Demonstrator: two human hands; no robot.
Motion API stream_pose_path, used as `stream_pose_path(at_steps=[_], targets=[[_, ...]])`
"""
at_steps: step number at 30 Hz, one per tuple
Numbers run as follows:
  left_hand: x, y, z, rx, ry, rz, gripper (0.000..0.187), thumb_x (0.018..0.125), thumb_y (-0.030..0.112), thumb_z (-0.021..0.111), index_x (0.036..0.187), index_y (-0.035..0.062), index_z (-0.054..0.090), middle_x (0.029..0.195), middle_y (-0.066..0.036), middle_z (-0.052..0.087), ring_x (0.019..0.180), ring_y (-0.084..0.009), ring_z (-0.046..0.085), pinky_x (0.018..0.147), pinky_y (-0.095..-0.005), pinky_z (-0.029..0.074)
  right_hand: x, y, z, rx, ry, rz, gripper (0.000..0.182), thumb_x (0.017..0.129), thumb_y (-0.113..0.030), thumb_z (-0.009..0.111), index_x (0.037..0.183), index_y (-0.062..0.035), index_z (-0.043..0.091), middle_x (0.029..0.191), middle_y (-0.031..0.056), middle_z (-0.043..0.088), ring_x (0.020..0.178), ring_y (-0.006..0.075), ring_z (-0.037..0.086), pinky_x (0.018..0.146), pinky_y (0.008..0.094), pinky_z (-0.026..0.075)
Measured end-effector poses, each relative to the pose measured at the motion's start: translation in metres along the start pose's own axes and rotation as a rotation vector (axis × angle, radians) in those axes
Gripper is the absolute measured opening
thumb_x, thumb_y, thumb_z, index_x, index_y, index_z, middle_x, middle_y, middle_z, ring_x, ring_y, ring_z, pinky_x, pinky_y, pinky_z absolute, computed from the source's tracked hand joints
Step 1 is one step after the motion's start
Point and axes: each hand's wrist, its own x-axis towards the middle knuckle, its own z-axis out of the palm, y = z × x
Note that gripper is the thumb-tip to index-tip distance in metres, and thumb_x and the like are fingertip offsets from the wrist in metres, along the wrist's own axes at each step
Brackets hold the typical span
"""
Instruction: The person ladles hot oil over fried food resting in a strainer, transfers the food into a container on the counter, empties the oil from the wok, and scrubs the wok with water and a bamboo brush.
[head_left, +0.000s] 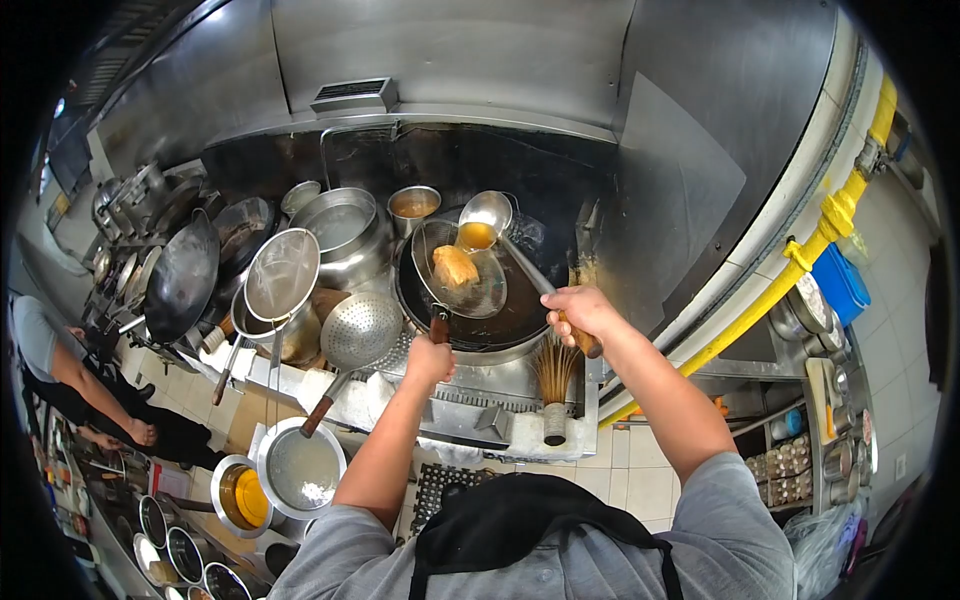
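Note:
My left hand (430,362) is closed round the dark wooden handle of a wire strainer (485,291), which is over a large dark wok (522,322). A golden piece of food (455,267) lies in the strainer. In my right hand (580,312) is the wooden-ended handle of a metal ladle (488,211). Its bowl, tilted above the strainer's far side, holds some amber liquid (477,236). Beyond the wok stands a small metal pot (414,203) with brownish liquid.
Left of the wok are a perforated skimmer (361,332), a fine sieve (282,275), a large pot (341,221) and dark woks (183,277). A bamboo brush (555,376) stands at the front right. Another person (85,385) is at far left. A yellow pipe (770,280) runs along the right.

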Motion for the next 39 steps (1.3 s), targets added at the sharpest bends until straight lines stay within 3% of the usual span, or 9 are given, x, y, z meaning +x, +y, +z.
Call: stream_pose_path(at_steps=[6,8,9,12,14,17,18,20,39], targets=[[-0.008,-0.005,-0.014,-0.038,0.009,-0.007,0.003,0.083,0.003,0.049,0.083,0.0004,0.049,0.064,-0.007,0.055,0.045,-0.0139,0.051,0.038,-0.0282,0.04,0.024,0.026,-0.019,-0.235,0.027,-0.105,0.018,0.087,-0.013,0.058,0.096,0.0025,0.055,0.059,0.0058,0.051,0.04,0.0135,0.048,0.037,0.0313,0.041],[-0.009,-0.01,-0.023,-0.066,0.011,-0.002,0.003,0.083,0.004,0.05,0.084,0.0004,0.049,0.064,-0.007,0.054,0.045,-0.0136,0.051,0.037,-0.0281,0.04,0.037,0.04,-0.025,-0.632,0.204,-0.221,0.027,0.083,-0.016,0.061,0.097,0.0067,0.059,0.067,0.0155,0.059,0.052,0.0254,0.059,0.053,0.0363,0.05],[-0.006,-0.018,-0.029,-0.056,0.014,0.024,0.004,0.084,0.004,0.049,0.085,0.0001,0.049,0.064,-0.007,0.054,0.045,-0.0135,0.051,0.037,-0.0279,0.04,0.044,0.05,-0.03,-0.929,0.309,-0.337,0.036,0.079,-0.021,0.062,0.098,0.0099,0.06,0.081,0.0248,0.063,0.075,0.0359,0.064,0.073,0.037,0.051],[-0.008,-0.025,-0.042,-0.063,0.03,0.067,0.008,0.085,0.005,0.049,0.091,-0.0007,0.046,0.065,-0.007,0.054,0.044,-0.013,0.05,0.037,-0.0279,0.039,0.047,0.074,-0.032,-1.184,0.362,-0.439,0.04,0.078,-0.024,0.061,0.098,0.0108,0.06,0.091,0.0274,0.063,0.093,0.0414,0.059,0.085,0.0378,0.047],[-0.014,-0.027,-0.046,-0.1,0.056,0.123,0.01,0.087,0.005,0.049,0.092,-0.0014,0.045,0.066,-0.008,0.054,0.044,-0.0131,0.05,0.036,-0.0281,0.039,0.064,0.098,-0.038,-1.116,0.403,-0.434,0.031,0.082,-0.02,0.059,0.09,0.0094,0.06,0.083,0.0234,0.064,0.075,0.0353,0.064,0.069,0.0386,0.052],[0.0,-0.043,-0.052,-0.073,0.097,0.175,0.015,0.088,0.007,0.051,0.099,-0.0017,0.045,0.067,-0.008,0.055,0.043,-0.0137,0.05,0.036,-0.0291,0.039,0.045,0.09,-0.025,-0.241,0.118,0.073,0.019,0.09,-0.015,0.053,0.079,0.0009,0.054,0.069,0.0058,0.057,0.043,0.0113,0.05,0.035,0.0272,0.039],[-0.002,-0.039,-0.052,-0.072,0.099,0.177,0.015,0.088,0.007,0.051,0.099,-0.0017,0.045,0.067,-0.008,0.055,0.043,-0.0137,0.05,0.036,-0.0291,0.039,0.043,0.09,-0.03,-0.24,0.116,0.07,0.019,0.09,-0.015,0.053,0.079,0.0009,0.054,0.069,0.0058,0.057,0.043,0.0113,0.05,0.035,0.0272,0.039],[-0.01,-0.027,-0.049,-0.115,0.122,0.193,0.011,0.088,0.006,0.049,0.093,-0.0016,0.043,0.066,-0.008,0.054,0.044,-0.0134,0.05,0.036,-0.0286,0.039,0.039,0.088,-0.047,0.602,-0.181,0.385,0.016,0.09,-0.015,0.053,0.085,0.0002,0.051,0.063,0.0005,0.051,0.041,0.007,0.045,0.034,0.022,0.036],[0.013,-0.042,-0.008,0.005,0.09,0.125,0.009,0.087,0.005,0.049,0.093,-0.0002,0.046,0.061,-0.006,0.053,0.04,-0.0135,0.048,0.033,-0.0282,0.037,-0.026,-0.004,-0.035,0.542,-0.167,0.275,0.015,0.092,-0.016,0.05,0.093,-0.0029,0.045,0.063,-0.0021,0.046,0.04,0.0032,0.038,0.032,0.0182,0.03]])
